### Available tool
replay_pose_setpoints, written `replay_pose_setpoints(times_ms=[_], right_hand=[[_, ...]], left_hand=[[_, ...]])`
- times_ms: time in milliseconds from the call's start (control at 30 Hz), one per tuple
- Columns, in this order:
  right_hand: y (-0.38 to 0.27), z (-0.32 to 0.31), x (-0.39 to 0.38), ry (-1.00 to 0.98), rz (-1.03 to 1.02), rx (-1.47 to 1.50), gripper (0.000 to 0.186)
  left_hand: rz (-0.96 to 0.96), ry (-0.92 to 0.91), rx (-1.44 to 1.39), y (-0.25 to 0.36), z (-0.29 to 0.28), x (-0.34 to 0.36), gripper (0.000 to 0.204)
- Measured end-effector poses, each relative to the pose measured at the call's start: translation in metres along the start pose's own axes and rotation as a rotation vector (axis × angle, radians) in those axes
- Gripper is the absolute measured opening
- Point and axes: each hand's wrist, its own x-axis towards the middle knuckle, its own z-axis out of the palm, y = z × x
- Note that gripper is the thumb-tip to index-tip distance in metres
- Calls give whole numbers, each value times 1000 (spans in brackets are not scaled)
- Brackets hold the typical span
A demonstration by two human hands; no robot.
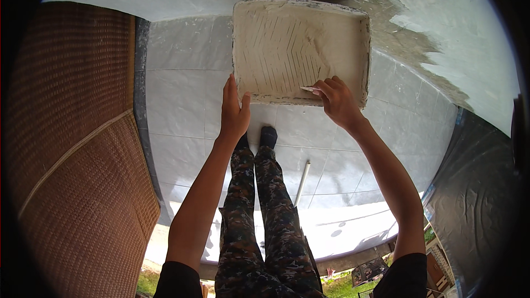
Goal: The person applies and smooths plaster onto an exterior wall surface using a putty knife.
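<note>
A rectangular paint tray (301, 3) with a ridged bed and a coat of wet-looking cream paint is in front of me. My left hand (236, 111) grips its near left corner, fingers along the outer left wall and thumb by the near rim. Over the tray's near right part, my right hand (338, 99) pinches a small, pale, flat piece coated in paint (309, 89), whose kind I cannot make out. Its tip points left, low over the ridges. Dark slanted lines show where the ridges come through the paint.
Grey tiles (182, 102) cover the floor under my feet. A woven brown mat (83, 132) stands at the left. Beyond the tray is a patchy pale and dark wall (419, 22). A white rod (302, 183) lies right of my legs; black sheeting (475, 187) hangs at the right.
</note>
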Motion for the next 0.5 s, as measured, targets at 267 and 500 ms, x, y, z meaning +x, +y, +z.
replay_pose_setpoints(times_ms=[267, 500], right_hand=[[10, -10, 25, -240, 38, 93, 17], [31, -23, 64, -644, 262, 350, 28]], left_hand=[[12, -19, 5, -1, -4, 1, 63], [17, -24, -26, -3, -1, 2, 62]])
